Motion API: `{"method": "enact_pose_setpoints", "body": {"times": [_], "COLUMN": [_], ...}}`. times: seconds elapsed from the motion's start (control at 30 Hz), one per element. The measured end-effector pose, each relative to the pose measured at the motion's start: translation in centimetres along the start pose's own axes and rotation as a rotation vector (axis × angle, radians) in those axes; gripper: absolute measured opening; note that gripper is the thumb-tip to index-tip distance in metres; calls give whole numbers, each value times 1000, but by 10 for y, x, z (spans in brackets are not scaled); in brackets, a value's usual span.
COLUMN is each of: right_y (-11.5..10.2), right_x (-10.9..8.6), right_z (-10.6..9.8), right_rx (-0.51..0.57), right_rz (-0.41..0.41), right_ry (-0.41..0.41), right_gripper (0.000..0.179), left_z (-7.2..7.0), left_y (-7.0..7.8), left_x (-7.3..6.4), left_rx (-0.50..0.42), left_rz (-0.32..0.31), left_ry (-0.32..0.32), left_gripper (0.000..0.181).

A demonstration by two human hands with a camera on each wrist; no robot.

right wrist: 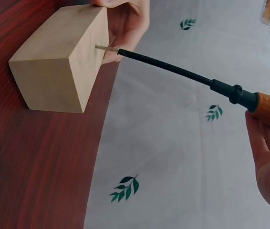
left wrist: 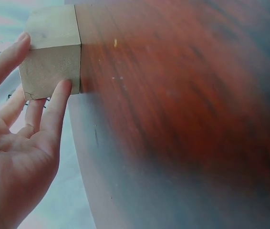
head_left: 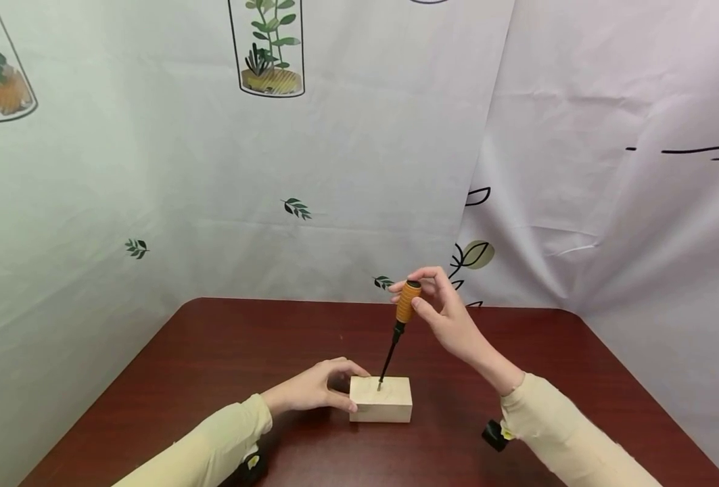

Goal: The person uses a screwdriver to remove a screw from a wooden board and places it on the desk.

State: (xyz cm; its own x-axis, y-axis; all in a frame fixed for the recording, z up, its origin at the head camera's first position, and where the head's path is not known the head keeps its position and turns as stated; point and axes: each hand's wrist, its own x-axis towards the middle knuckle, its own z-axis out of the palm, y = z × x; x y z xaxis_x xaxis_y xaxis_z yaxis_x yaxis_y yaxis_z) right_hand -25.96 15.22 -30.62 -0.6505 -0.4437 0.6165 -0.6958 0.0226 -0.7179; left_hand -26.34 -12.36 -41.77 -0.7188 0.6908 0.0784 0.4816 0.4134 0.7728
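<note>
A pale wooden block rests on the table, with a threaded screw standing partly sunk in its top face. My left hand holds the block's left end, thumb at the near side and fingers at the far side. My right hand grips the orange handle of a screwdriver between thumb and fingers. The black shaft slants down to the left, and its tip meets the screw head in the right wrist view. In the left wrist view, fingertips touch the block; the screwdriver's handle is out of sight there.
The dark red-brown table has rounded far corners. Behind it and at both sides hang pale curtains printed with leaves and plant jars. A black wrist device sits under the right sleeve.
</note>
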Motion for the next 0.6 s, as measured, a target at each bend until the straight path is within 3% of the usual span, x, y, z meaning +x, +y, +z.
{"method": "enact_pose_setpoints", "body": {"times": [0.37, 0.6], "right_y": [-5, -7], "right_x": [6, 11], "right_z": [13, 8], "right_rx": [-25, -14], "right_rz": [34, 58], "right_ry": [54, 58], "right_gripper": [37, 37], "left_z": [-1, -1], "left_y": [1, 1], "left_x": [1, 0], "left_rx": [5, -1], "left_rz": [-5, -16], "left_ry": [0, -6], "left_gripper": [47, 47]}}
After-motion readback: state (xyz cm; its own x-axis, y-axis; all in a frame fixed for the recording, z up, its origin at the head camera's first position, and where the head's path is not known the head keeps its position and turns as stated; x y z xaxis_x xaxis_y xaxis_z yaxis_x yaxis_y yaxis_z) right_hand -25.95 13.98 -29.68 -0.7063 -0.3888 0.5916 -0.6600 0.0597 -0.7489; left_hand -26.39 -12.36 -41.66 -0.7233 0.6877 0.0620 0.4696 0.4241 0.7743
